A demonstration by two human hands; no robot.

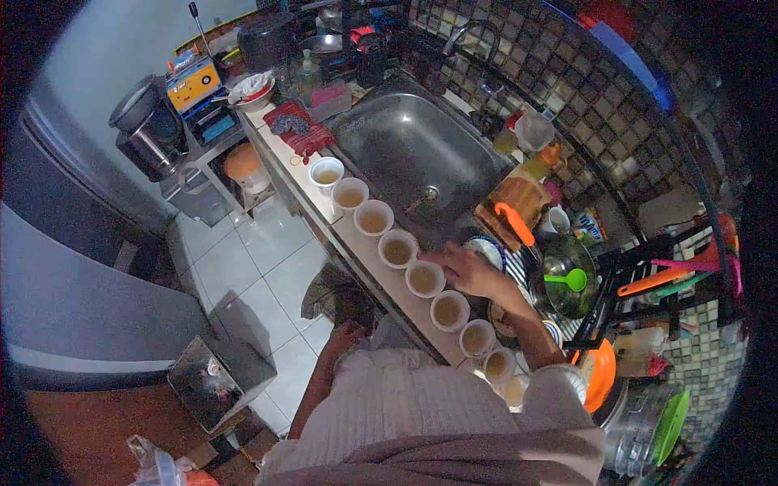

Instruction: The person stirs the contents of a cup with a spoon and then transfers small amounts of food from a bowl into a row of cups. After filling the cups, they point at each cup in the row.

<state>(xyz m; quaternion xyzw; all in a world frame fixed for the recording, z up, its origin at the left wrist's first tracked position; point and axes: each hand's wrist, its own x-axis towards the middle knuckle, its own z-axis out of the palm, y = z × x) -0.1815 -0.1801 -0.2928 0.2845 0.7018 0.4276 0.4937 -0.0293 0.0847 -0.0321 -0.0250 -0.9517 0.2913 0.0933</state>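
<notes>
Nine plastic cups, each with pale brown liquid inside, stand upright in one diagonal row along the light tabletop, from the upper centre of the frame down to the lower right of centre. The person's right hand reaches in from the right at mid-frame. Its fingers are loosely spread, the foremost near the rims of the fourth and fifth cups from the top; they have hold of nothing that shows, and whether they touch a rim cannot be told. The left hand hangs low near the centre, beside the person's clothing; how far its fingers are open, or what they grasp, cannot be told. One metal sink lies above the row. At right, one green spoon rests in one metal pan, with one orange plate below. One bin stands lower left.
</notes>
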